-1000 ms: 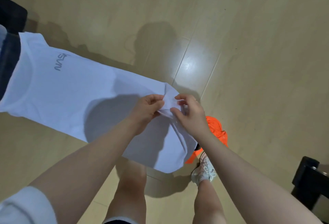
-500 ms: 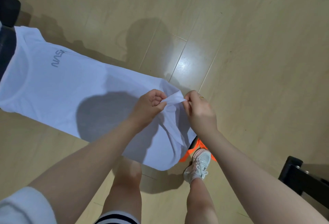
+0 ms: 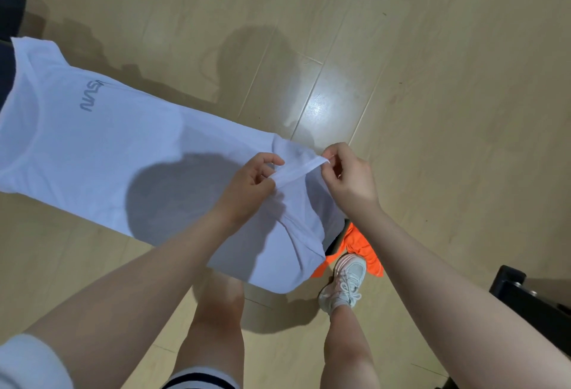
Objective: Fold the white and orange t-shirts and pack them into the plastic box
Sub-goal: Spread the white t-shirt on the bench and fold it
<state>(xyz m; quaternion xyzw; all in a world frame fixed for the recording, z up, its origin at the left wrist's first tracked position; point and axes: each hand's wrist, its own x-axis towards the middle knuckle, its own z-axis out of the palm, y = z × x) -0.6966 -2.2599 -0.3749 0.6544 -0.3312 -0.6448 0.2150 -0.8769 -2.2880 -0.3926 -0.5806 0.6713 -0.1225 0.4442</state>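
Floor: pale glossy wooden planks (image 3: 432, 80), with a lamp glare past the hands.
Landmark: thin white cotton t-shirt with grey chest lettering (image 3: 102, 147), held up above the planks, its collar end resting on something dark at the far left.
Left hand (image 3: 247, 186): pinching the shirt's hem band, fingers curled.
Right hand (image 3: 349, 178): pinching the same band just beside the left, cloth taut between them.
Orange t-shirt (image 3: 358, 246): crumpled on the planks under the white shirt's hem corner, beside a pale sneaker (image 3: 344, 283).
Plastic box: not visible; possibly out of view.
Handling: light, limp, drapes readily; best taken at the hem corners.
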